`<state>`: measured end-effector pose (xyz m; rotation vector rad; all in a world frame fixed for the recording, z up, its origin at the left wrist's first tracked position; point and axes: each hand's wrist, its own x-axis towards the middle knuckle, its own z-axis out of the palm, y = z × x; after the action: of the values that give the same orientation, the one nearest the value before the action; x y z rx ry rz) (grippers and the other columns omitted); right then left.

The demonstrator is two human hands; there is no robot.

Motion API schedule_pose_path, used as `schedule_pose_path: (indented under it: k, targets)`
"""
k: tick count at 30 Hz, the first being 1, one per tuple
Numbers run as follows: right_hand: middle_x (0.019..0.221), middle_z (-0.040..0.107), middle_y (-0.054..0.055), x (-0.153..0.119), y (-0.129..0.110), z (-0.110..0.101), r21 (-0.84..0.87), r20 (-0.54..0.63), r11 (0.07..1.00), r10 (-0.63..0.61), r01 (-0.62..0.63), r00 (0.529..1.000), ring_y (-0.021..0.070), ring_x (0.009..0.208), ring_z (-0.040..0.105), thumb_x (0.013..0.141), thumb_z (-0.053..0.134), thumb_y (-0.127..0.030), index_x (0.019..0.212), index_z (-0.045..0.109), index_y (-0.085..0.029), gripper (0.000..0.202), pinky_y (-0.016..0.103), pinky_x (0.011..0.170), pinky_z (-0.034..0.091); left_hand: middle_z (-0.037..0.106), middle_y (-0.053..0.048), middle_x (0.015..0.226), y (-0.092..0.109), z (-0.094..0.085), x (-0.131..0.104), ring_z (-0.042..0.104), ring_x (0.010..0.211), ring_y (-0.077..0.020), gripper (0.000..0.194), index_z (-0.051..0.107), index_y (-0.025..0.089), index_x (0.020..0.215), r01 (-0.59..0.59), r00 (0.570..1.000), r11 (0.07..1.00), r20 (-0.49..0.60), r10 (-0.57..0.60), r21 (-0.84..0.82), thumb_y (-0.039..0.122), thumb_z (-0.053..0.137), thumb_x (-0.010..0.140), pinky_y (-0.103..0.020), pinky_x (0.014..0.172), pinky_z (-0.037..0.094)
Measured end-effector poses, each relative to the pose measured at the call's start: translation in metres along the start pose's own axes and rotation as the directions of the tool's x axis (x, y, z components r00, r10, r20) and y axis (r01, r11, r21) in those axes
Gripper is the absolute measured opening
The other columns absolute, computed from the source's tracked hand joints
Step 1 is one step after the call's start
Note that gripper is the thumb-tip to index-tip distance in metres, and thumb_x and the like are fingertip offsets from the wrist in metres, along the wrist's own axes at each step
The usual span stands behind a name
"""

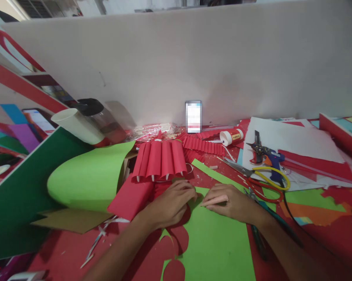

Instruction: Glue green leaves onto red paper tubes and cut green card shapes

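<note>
A light green paper sheet (219,242) lies in front of me, with rounded cut-outs along its left side showing red beneath. At its upper left edge my left hand (176,201) is closed, fingertips pressed together on the paper. My right hand (231,199), close beside it, grips a short pale pink stick (218,200) that tapers toward the sheet; its exact kind is unclear. Between the hands the paper is partly shadowed and hidden by fingers. Just beyond them sits a red pleated paper piece (161,160) with white ends poking out below.
Yellow-and-red-handled scissors (269,177), pliers (259,238) and a blue hot glue gun (271,156) lie to the right. A rolled green sheet (88,179), paper cup (77,125) and dark green board (26,207) stand left. A phone (193,117) leans on the wall.
</note>
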<state>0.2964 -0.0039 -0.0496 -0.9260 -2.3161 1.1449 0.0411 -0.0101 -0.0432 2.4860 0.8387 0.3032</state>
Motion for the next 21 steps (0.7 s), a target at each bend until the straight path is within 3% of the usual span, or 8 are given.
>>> schedule_pose_path:
  k: [10,21]
  targets:
    - [0.099,0.08,-0.003,-0.0012,-0.0028,-0.0003,-0.069,0.003,0.997,-0.037,0.037,0.999,0.0163,0.091,0.071,0.094,0.068,-0.023,0.098,0.079,-0.027,0.013,0.031,0.089,0.048,0.062,-0.005,0.11,-0.0005,-0.0007,-0.0013,0.049,0.116,-0.0215,0.039,0.051,0.021,0.104,0.002,1.0,1.0,0.001,-0.002,-0.014,-0.003,0.043,0.074,-0.036,0.108,0.038]
    - [0.107,0.08,-0.001,0.0004,0.0045,0.0058,-0.08,-0.003,0.993,-0.086,0.086,0.996,0.0164,0.096,0.072,0.097,0.065,-0.029,0.106,0.078,-0.027,0.015,0.031,0.09,0.049,0.062,-0.005,0.107,-0.0001,-0.0012,-0.0006,0.049,0.111,-0.023,0.039,0.052,0.022,0.103,0.009,1.0,0.999,-0.007,-0.009,-0.041,-0.003,0.043,0.074,-0.038,0.105,0.039]
